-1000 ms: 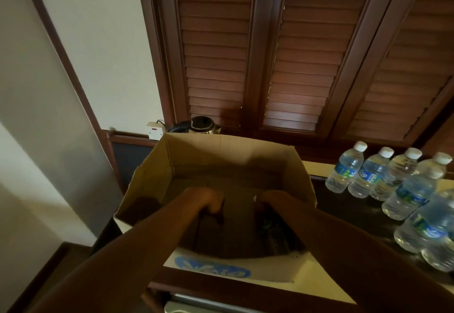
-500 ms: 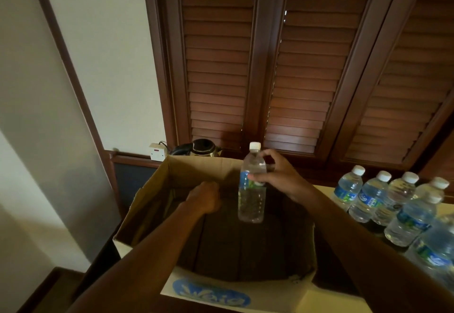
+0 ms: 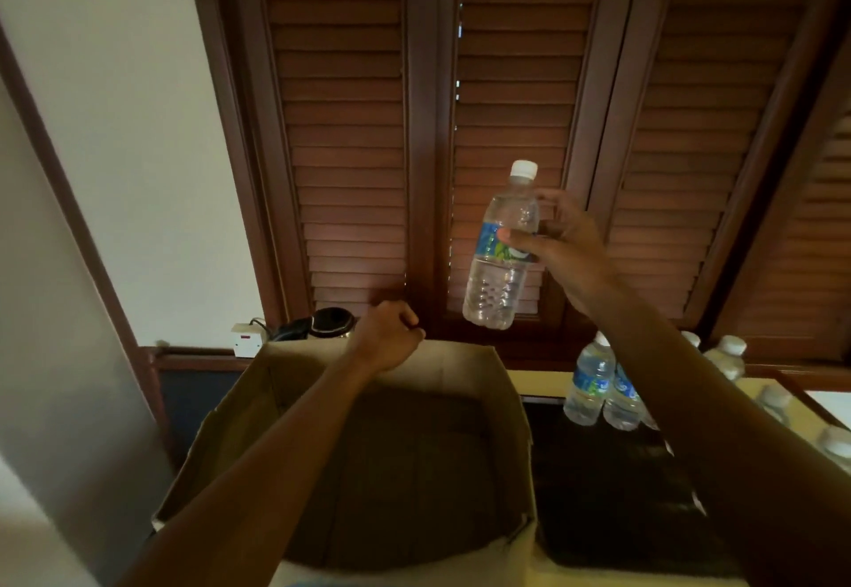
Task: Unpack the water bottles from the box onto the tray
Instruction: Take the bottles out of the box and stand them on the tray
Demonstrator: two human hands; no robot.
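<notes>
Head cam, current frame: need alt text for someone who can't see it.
The right hand holds a water bottle upright in the air above an open cardboard box, while the left hand rests closed at the box's far rim. More bottles stand to the right on a dark tray.

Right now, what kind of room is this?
Probably a hotel room or a home, at a drinks counter. Dark wooden louvred shutters line the wall, an electric kettle sits by a wall socket, and small water bottles stand on a dark tray beside the cardboard box.
</notes>
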